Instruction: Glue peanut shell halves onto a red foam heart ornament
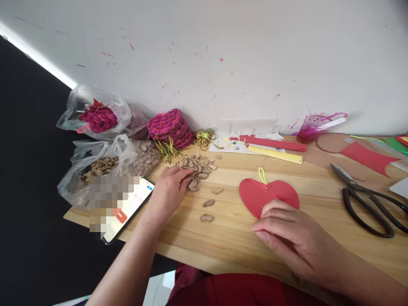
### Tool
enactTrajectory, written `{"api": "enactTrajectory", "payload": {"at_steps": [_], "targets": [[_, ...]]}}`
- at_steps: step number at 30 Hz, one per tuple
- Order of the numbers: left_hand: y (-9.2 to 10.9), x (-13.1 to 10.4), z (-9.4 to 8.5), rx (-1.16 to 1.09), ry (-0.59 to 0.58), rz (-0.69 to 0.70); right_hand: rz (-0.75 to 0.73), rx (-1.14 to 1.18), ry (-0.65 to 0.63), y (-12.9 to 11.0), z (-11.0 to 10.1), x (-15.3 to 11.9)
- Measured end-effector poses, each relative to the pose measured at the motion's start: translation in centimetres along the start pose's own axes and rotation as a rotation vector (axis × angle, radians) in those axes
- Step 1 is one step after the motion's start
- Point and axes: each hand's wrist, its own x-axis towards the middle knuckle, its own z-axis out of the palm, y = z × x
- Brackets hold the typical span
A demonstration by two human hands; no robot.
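Note:
My left hand reaches into a pile of peanut shells, its fingertips pinched on a peanut shell at the near edge. My right hand is closed, thumb against forefinger, over the lower tip of a red heart; whatever those fingers hold is hidden. A yellow-green string loop stands up from the notch of the heart. Between my hands lie a few loose shells, among them one peanut shell near the front edge.
At left are a lit phone, a plastic bag of shells and a stack of magenta shell-covered pieces. Black-handled scissors lie at right. Paper strips, small stars and a magenta-stained cup line the wall.

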Motion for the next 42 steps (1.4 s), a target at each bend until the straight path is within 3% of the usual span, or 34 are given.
{"api": "enactTrajectory", "payload": {"at_steps": [4,11,16,21,26,34,42], "targets": [[0.6,0.2,0.1,0.042,0.074,0.020,-0.008,-0.022,0.044,0.2,0.1,-0.1],[2.4,1.6,1.2,0.157,-0.072,0.148,0.007,-0.055,0.037,0.3,0.4,-0.3],[2.2,2.1,1.4,0.187,-0.059,0.173,0.007,-0.088,0.044,0.3,0.2,-0.3],[2.6,1.9,1.1,0.178,0.047,0.212,-0.001,-0.084,0.041,0.2,0.1,-0.2],[3.1,1.8,1.9,0.211,-0.020,0.227,0.012,-0.112,0.046,0.3,0.2,-0.2],[3.6,2.2,1.3,0.055,0.039,0.157,0.023,-0.126,0.040,0.2,0.1,-0.2],[4.8,2.7,3.3,0.043,-0.040,0.199,0.019,-0.138,0.036,0.3,0.1,-0.2]]}}
